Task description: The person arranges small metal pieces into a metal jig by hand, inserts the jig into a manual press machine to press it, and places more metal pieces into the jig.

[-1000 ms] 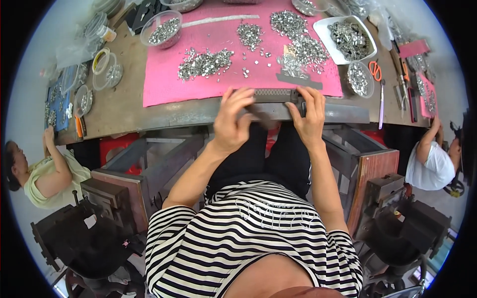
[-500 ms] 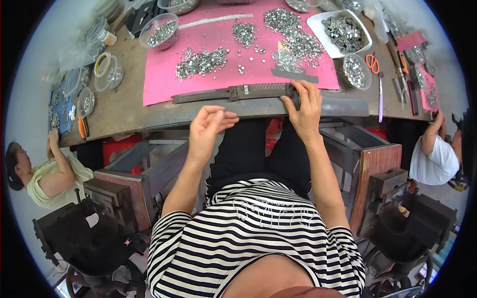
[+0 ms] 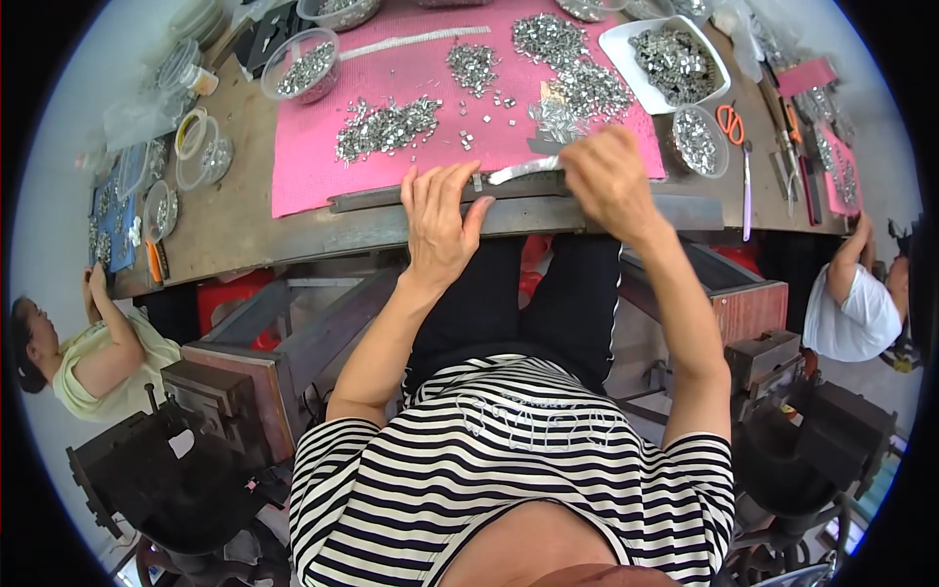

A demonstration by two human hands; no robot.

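A long dark metal fixture (image 3: 391,197) lies along the near edge of the table, in front of a pink mat (image 3: 391,85). My left hand (image 3: 440,217) holds its middle, fingers over the top and thumb on the near side. Beside those fingers, a small silvery piece (image 3: 477,182) sits in the fixture. My right hand (image 3: 614,184), smeared by motion, is closed round a pale silvery strip-shaped thing (image 3: 526,170) slanting over the fixture's right part; its exact kind is unclear. Loose shiny metal pieces (image 3: 389,127) lie in piles on the mat.
A white tray (image 3: 613,44) of metal parts stands at the far right, near a clear tub (image 3: 725,157), orange-handled scissors (image 3: 730,124) and a purple-handled tool (image 3: 747,201). Another tub (image 3: 271,83) stands far left. People work at both sides.
My left hand has moved forward onto the fixture. My right hand has left the fixture's right end, lifted, and now holds the pale strip-shaped thing.
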